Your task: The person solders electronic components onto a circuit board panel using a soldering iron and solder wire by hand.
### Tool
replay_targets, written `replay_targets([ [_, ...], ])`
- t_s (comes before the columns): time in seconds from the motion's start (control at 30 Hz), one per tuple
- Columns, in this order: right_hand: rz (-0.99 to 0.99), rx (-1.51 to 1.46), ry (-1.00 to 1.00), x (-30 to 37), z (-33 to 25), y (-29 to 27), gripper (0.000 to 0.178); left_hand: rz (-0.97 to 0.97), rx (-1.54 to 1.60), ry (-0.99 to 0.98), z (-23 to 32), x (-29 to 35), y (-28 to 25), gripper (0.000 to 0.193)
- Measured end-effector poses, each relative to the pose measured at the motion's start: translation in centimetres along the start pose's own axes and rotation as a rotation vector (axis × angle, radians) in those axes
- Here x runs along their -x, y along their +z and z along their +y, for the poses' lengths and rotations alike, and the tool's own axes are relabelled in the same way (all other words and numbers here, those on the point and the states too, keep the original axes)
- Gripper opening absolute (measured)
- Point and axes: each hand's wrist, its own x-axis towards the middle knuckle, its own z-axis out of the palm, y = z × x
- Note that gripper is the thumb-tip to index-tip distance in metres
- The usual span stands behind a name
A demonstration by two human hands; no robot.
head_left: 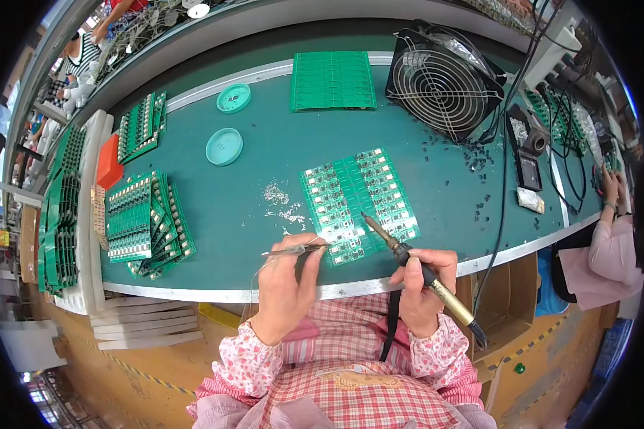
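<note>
A green circuit board panel (348,187) with rows of small parts lies on the green work mat before me. My left hand (283,289) is closed around thin tweezers (293,250), whose tips point at the panel's near left edge. A fine wire (255,279) runs down beside those fingers. Gripped like a pen in my right hand (423,297) is a soldering iron (452,303) with a dark grip and gold handle. Its tip is over the panel's middle; whether it touches cannot be made out. Tiny pale parts (283,204) lie scattered left of the panel.
Stacked boards (147,222) stand at the left beside an orange box (109,163). Two round teal dishes (224,146) and bare green panels (333,80) lie farther back. A fan (442,89), loose black parts (483,207), an iron stand (526,154) and a cable (503,207) occupy the right. Another person (608,243) sits there.
</note>
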Motion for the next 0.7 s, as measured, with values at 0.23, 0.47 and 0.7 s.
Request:
replay_targets([
  [0.23,-0.024,0.025,-0.016,-0.06,0.08,-0.31,0.021,0.038,-0.093,0.119,0.1,-0.28,0.4,0.017],
  [0.47,-0.014,0.022,-0.015,0.08,0.14,-0.3,0.022,0.047,-0.113,0.135,0.16,-0.29,0.53,0.018],
  [0.7,-0.02,0.002,-0.013,0.03,-0.06,-0.36,0.022,0.044,-0.118,0.134,0.24,-0.3,0.57,0.019],
])
